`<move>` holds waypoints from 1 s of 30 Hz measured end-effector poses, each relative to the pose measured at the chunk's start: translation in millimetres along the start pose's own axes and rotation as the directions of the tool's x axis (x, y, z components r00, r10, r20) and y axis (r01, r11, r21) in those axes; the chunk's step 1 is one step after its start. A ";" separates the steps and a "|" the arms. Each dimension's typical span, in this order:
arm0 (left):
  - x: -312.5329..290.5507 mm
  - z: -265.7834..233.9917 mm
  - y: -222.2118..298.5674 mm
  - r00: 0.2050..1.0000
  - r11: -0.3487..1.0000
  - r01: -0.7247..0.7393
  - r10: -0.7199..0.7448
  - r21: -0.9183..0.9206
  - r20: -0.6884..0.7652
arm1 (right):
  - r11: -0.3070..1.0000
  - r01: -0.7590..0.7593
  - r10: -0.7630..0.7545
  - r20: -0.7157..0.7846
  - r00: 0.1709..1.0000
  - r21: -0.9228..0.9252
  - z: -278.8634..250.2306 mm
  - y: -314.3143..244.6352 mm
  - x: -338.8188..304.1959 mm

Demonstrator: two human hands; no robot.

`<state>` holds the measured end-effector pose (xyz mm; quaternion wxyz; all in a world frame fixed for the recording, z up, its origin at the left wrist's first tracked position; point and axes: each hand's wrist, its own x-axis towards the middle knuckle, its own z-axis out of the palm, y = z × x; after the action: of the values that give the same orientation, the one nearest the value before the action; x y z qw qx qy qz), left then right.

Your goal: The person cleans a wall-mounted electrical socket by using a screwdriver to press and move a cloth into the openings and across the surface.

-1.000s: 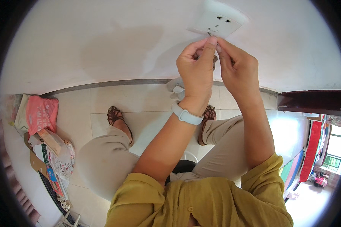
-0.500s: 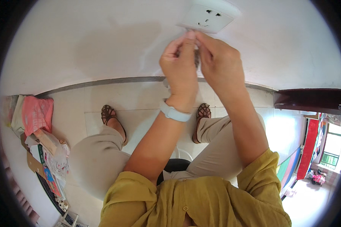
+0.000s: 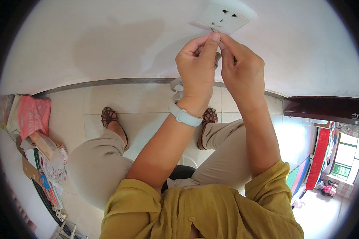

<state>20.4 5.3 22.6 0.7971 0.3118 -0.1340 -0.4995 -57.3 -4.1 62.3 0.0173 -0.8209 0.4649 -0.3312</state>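
My left hand (image 3: 197, 65) and my right hand (image 3: 241, 67) meet just below a white wall socket (image 3: 222, 18). Both are closed, thumbs and forefingers pinched tip to tip. A small, thin dark piece (image 3: 212, 29) sticks up from the pinch, in front of the socket's lower edge; whether it touches the socket I cannot tell. Part of a grey-brown thing (image 3: 217, 59) shows between the hands, its kind hidden. Behind my left wrist, which wears a pale band (image 3: 185, 117), shows a grey curled thing (image 3: 176, 84).
Bags, including a pink one (image 3: 34, 115), and papers and boxes (image 3: 48, 153) line the left side. A dark wooden piece (image 3: 321, 106) juts in at the right. My sandalled feet stand on the tiled floor (image 3: 143, 99), near the wall's dark skirting (image 3: 119, 81).
Both hands have shifted slightly right in the picture, still pinched together. The thin dark piece now shows above the fingertips, and more of the grey curled thing is visible.
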 end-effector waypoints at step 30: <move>4.3 -4.6 0.9 0.995 0.999 -0.042 0.041 -0.019 -0.091 | 0.989 -0.071 0.063 0.058 0.996 0.133 9.7 -7.9 4.5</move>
<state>25.5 3.5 19.2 0.8158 0.3228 -0.0988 -0.4696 -44.4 -5.8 59.7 0.0963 -0.8103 0.4681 -0.3391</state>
